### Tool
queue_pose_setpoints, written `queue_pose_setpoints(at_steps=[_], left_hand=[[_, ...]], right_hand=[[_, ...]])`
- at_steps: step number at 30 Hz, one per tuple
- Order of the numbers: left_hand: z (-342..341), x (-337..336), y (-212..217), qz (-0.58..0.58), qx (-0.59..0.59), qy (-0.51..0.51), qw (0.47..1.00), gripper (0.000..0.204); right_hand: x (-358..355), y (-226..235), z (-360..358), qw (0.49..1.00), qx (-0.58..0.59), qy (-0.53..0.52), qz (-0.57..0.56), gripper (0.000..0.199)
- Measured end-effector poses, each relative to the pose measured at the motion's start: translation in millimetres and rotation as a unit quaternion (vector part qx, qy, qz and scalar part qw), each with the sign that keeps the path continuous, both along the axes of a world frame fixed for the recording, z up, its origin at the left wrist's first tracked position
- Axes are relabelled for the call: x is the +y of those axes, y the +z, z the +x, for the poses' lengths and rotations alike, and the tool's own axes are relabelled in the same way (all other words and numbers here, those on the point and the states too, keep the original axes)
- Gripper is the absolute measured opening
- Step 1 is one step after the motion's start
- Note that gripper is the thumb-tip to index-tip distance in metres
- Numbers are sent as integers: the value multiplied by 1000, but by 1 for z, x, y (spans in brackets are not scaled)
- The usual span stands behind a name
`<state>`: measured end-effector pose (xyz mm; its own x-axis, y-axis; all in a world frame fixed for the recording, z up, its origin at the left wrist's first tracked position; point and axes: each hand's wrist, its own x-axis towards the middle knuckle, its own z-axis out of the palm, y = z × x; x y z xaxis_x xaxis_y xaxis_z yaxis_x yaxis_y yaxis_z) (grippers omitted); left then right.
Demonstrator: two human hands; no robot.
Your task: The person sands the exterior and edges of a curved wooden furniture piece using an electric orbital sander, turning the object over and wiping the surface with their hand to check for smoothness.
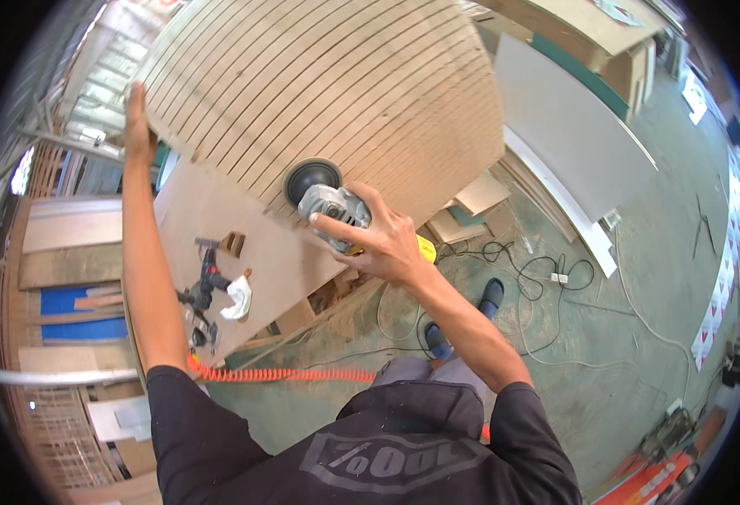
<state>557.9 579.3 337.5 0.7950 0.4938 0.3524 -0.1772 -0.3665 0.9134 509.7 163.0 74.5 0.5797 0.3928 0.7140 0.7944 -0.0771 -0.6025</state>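
A large plywood panel [336,76], its face cut with many parallel slots, stands tilted up in front of me on the worktable [218,202]. My left hand [139,135] grips its left edge, with some fingers hidden by the board. An angle grinder [332,206] with a round black sanding disc is in my right hand [385,240], fingers wrapped round its body. The disc meets or nearly meets the panel's lower edge. On the worktable, left of the grinder, lie a dark power tool [207,273] and a crumpled white piece [238,299].
An orange coiled air hose [290,374] stretches between the table and me. Black cables [513,261] tangle on the floor right of my feet. Large white sheets [580,126] lean at the right. Stacked boards [71,269] fill the left side.
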Motion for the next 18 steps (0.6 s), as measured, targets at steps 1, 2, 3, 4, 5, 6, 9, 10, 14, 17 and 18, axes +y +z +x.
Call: queue_pose_setpoints(at_steps=[1, 2, 3, 4, 5, 6, 9, 10, 14, 17, 18], left_hand=[[6, -14, -4, -7, 3, -13, 1000, 66], [6, -16, -3, -9, -1, -15, 1000, 67], [2, -13, 0, -5, 0, -16, 1000, 67], [-1, -7, -1, -2, 0, -15, 1000, 68], [1, -5, -1, 0, 0, -17, 1000, 68], [3, -11, -2, -2, 3, -13, 1000, 68], [1, -23, 4, -4, 9, -5, 1000, 68], [1, -22, 4, -3, 12, -12, 1000, 69], [0, -24, 1, -13, 9, -19, 1000, 69], [2, -18, 2, -23, 10, -26, 999, 70], [1, -20, 2, -31, 10, -25, 999, 71]], right_hand=[[-12, -3, 15, 1000, 11, -22, 16, 75], [-21, -3, 28, 998, 20, -36, 39, 73], [-28, -1, 42, 996, 27, -46, 65, 71], [-38, 0, 59, 994, 49, -63, 79, 66], [-50, 0, 79, 990, 54, -90, 95, 65], [-64, -1, 102, 985, 58, -117, 112, 65], [-102, -3, 168, 970, 75, -153, 171, 64], [-113, -3, 184, 967, 89, -156, 182, 64], [-129, -2, 209, 954, 145, -140, 221, 66], [-117, -7, 203, 961, 111, -138, 212, 68], [-107, -7, 190, 966, 91, -136, 199, 68]])
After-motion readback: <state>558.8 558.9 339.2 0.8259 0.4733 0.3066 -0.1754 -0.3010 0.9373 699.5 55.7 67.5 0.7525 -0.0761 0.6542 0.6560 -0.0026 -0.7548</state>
